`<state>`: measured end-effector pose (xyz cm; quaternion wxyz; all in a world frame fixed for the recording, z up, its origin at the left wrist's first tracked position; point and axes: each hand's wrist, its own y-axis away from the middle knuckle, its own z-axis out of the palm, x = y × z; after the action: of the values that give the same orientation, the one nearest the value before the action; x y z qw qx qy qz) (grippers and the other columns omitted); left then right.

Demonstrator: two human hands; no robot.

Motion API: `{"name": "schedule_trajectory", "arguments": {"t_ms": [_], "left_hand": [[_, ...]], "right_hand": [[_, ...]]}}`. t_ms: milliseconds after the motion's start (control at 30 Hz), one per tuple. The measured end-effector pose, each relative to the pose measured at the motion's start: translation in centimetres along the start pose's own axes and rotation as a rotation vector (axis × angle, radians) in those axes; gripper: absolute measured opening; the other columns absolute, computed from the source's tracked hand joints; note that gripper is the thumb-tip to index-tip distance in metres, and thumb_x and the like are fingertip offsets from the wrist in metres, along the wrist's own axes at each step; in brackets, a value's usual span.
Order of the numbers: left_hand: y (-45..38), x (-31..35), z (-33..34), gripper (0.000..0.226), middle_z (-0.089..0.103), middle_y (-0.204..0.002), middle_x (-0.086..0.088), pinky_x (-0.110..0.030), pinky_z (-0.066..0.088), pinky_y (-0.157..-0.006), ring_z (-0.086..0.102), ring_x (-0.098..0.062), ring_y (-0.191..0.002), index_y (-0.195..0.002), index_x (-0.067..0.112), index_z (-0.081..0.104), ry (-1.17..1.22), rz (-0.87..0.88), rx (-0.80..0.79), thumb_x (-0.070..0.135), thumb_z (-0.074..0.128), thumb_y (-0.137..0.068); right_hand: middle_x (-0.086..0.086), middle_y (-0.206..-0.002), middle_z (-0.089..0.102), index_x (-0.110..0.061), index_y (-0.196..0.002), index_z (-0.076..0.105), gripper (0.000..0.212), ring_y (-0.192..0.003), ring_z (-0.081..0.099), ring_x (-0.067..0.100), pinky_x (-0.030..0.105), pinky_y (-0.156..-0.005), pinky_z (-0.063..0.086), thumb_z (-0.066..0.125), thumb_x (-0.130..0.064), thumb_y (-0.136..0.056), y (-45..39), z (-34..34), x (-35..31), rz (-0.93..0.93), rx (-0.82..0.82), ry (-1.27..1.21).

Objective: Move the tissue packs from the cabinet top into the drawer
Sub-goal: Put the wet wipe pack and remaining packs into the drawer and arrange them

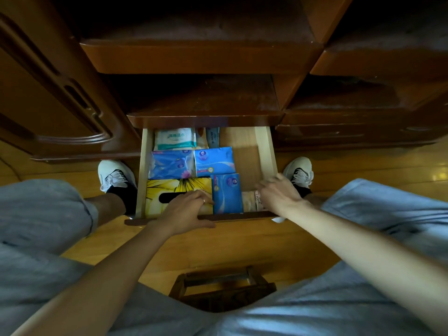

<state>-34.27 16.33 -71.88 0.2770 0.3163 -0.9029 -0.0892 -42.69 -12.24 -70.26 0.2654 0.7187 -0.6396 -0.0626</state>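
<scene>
The wooden drawer [265,151] is pulled out below the cabinet top [206,117]. Inside lie a white wipes pack [175,139], three blue tissue packs [171,164] [214,161] [228,194] and a yellow tissue box [169,192]. My left hand [188,210] grips the drawer's front edge, fingers resting on the yellow box. Over the drawer's front right corner, my right hand [276,192] presses down on a beige patterned tissue pack [249,201], partly hiding it. The hand looks slightly blurred.
A dark wooden cabinet door [55,98] stands to the left, more drawers [363,132] to the right. My white shoes [115,175] [299,172] flank the drawer on the wood floor. A small wooden stool [223,287] sits between my knees.
</scene>
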Motion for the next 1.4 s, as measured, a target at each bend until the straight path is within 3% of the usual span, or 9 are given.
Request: {"name": "schedule_trajectory", "arguments": {"t_ms": [100, 167, 400, 633, 700, 800, 933, 1267, 1400], "left_hand": [[1.1, -0.3, -0.6, 0.059, 0.058, -0.121, 0.011, -0.028, 0.048, -0.081, 0.057, -0.012, -0.114, -0.128, 0.032, 0.061, -0.147, 0.026, -0.028, 0.060, 0.074, -0.078], [1.6, -0.1, -1.1, 0.040, 0.061, -0.108, 0.010, -0.031, 0.050, -0.073, 0.062, -0.014, -0.103, -0.117, 0.033, 0.066, -0.223, 0.037, -0.041, 0.049, 0.076, -0.081], [1.6, 1.0, -1.8, 0.020, 0.064, -0.100, 0.009, -0.033, 0.044, -0.064, 0.064, -0.018, -0.096, -0.105, 0.031, 0.070, -0.347, 0.027, 0.021, 0.037, 0.067, -0.087], [-2.9, -1.2, -4.3, 0.036, 0.063, -0.118, 0.009, -0.034, 0.051, -0.084, 0.056, -0.015, -0.114, -0.128, 0.031, 0.063, -0.344, -0.107, 0.111, 0.041, 0.063, -0.094], [-4.6, -2.2, -5.0, 0.038, 0.060, -0.125, 0.006, -0.034, 0.048, -0.091, 0.051, -0.018, -0.120, -0.130, 0.029, 0.061, -0.394, -0.104, 0.158, 0.042, 0.061, -0.094], [-7.0, -3.2, -6.7, 0.064, 0.053, -0.134, -0.005, -0.040, 0.042, -0.098, 0.046, -0.027, -0.127, -0.139, 0.023, 0.052, -0.562, -0.104, 0.319, 0.044, 0.075, -0.083], [-10.3, -5.2, -8.8, 0.094, 0.032, -0.156, -0.018, -0.052, 0.025, -0.116, 0.028, -0.038, -0.145, -0.155, 0.018, 0.031, -0.598, -0.180, 0.549, 0.041, 0.079, -0.077], [-15.1, -8.2, -10.8, 0.079, 0.053, -0.128, -0.013, -0.044, 0.043, -0.084, 0.051, -0.031, -0.105, -0.143, 0.017, 0.044, -0.708, -0.181, 0.562, 0.025, 0.084, -0.076], [-14.3, -6.3, -11.3, 0.082, 0.048, -0.135, -0.014, -0.043, 0.043, -0.084, 0.050, -0.031, -0.106, -0.147, 0.017, 0.039, -0.685, -0.189, 0.514, 0.016, 0.081, -0.076]], "right_hand": [[-0.005, -0.110, 0.072, -0.026, -0.116, 0.069, 0.036, -0.106, 0.063, 0.018, 0.035, -0.089, 0.046, 0.053, -0.052, -0.097, 2.8, 0.3, -0.3, -0.064, 0.258, -0.138], [-0.004, -0.110, 0.070, -0.026, -0.117, 0.068, 0.048, -0.104, 0.065, 0.017, 0.033, -0.084, 0.052, 0.053, -0.065, -0.092, 4.3, 0.5, -0.9, -0.207, 0.191, -0.252], [0.002, -0.124, 0.069, -0.023, -0.128, 0.062, 0.031, -0.117, 0.063, 0.024, 0.038, -0.085, 0.051, 0.059, -0.038, -0.101, 2.9, -0.5, -1.7, -0.158, -0.012, -0.096], [-0.003, -0.132, 0.064, -0.025, -0.137, 0.056, 0.037, -0.127, 0.056, 0.019, 0.034, -0.083, 0.055, 0.051, -0.041, -0.104, -1.8, -1.7, 0.9, -0.029, 0.134, -0.062], [-0.001, -0.132, 0.064, -0.021, -0.136, 0.057, 0.043, -0.132, 0.052, 0.020, 0.034, -0.080, 0.055, 0.061, -0.042, -0.099, -3.3, -2.0, 1.6, 0.027, 0.233, -0.050], [0.005, -0.111, 0.068, -0.015, -0.113, 0.062, 0.061, -0.104, 0.064, 0.023, 0.033, -0.066, 0.054, 0.092, -0.043, -0.069, -5.8, -3.0, 3.4, 0.197, 0.408, -0.176], [0.013, -0.122, 0.056, -0.013, -0.121, 0.052, 0.076, -0.108, 0.055, 0.033, 0.045, -0.084, 0.051, 0.096, -0.032, -0.062, -11.0, -4.0, 5.1, 0.265, 0.539, -0.223], [0.012, -0.109, 0.056, -0.012, -0.115, 0.054, 0.055, -0.091, 0.053, 0.033, 0.043, -0.077, 0.041, 0.090, -0.018, -0.074, -16.5, -4.3, 8.4, 0.207, 0.770, -0.083], [0.013, -0.115, 0.055, -0.014, -0.119, 0.053, 0.054, -0.099, 0.055, 0.032, 0.042, -0.084, 0.045, 0.086, -0.011, -0.076, -15.5, -6.1, 7.3, 0.273, 0.623, -0.137]]}}
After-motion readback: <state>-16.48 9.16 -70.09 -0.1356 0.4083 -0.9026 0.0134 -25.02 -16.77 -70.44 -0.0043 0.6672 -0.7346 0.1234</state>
